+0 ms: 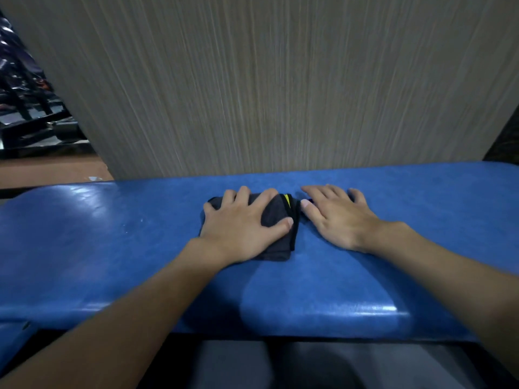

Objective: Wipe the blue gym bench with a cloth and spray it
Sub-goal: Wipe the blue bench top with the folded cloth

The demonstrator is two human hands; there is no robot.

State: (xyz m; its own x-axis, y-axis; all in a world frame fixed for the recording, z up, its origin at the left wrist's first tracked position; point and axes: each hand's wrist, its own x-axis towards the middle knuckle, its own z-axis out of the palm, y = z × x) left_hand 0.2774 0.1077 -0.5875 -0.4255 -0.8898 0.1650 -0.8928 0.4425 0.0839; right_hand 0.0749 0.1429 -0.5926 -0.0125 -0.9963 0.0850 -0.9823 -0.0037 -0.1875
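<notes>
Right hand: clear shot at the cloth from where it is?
Probably yes. The right hand lies flat on the blue bench right beside the cloth, nothing between them. The left hand presses on most of it, so only its right edge is free to take.
</notes>
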